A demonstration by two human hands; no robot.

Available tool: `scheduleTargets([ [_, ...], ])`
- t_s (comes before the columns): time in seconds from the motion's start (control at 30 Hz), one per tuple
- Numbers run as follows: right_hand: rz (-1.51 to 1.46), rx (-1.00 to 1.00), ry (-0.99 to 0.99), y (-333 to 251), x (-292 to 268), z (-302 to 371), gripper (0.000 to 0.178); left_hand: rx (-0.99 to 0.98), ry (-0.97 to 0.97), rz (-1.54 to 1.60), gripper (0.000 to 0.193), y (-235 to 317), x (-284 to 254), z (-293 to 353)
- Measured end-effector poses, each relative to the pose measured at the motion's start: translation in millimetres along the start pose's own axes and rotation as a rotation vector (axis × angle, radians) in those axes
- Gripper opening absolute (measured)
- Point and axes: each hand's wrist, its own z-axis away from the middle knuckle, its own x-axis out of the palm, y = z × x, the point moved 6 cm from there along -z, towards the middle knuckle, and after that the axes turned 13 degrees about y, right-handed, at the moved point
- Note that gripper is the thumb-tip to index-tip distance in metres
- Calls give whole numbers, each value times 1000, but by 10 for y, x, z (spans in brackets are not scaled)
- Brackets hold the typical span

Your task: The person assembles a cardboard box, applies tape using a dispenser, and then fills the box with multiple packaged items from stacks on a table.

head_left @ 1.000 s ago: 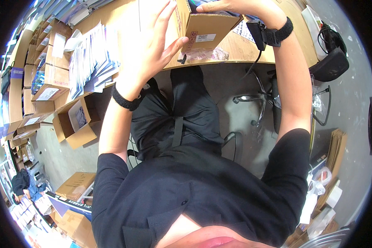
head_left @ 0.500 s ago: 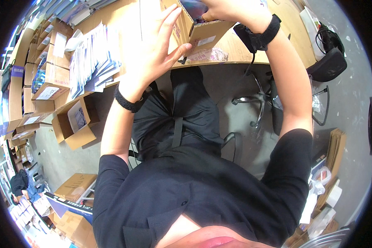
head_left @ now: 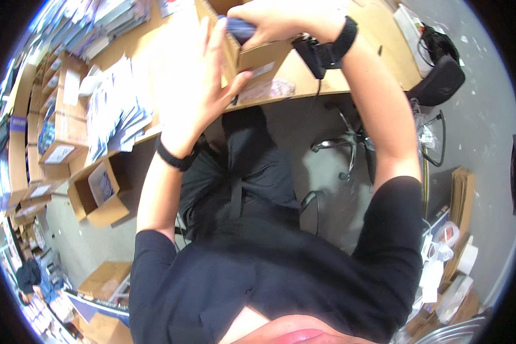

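Note:
A small cardboard box (head_left: 269, 54) with a white label on its near side stands on the wooden table. Stretched along its left wall is my left hand (head_left: 203, 80), fingers straight and thumb out by the near corner. My right hand (head_left: 281, 23) reaches into the top of the box. Its thumb and fingers close around a dark blue, flat-looking bundle (head_left: 239, 30), blurred by motion, so its exact kind is unclear. Black straps circle both wrists; the right one carries a black device. The inside of the box is mostly hidden.
Fanned-out leaflets (head_left: 117, 109) lie left of my hand, beside open cartons (head_left: 66, 129) of goods. Stacked printed matter (head_left: 100, 26) fills the far left. A white bin (head_left: 413, 37) stands at the right end. Below are an open carton (head_left: 100, 192) and a chair base (head_left: 344, 143).
My right hand has moved left within the box and now grips the dark blue bundle. In the picture, the box, table and both hands have shifted left.

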Motion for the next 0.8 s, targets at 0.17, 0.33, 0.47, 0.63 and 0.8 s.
scheduleTargets([
  [0.17, -372, 60, 142, 425, -113, 178, 67, -24, -19, 46, 100, -35, 38, 19],
  [0.33, -1009, 254, 504, 1106, -271, 546, 41, -118, -95, 219, 100, -172, 109, 143],
  [0.47, -692, 562, 793, 2398, 37, 1039, 57, -163, -67, 345, 95, -177, 90, 280],
  [0.63, -636, 1070, 939, 4121, 915, 1679, 56, -182, -60, 404, 93, -63, -36, 589],
  [0.8, -745, 1126, 785, 4061, 1237, 1142, 56, -264, -118, 384, 82, -107, -237, 895],
])
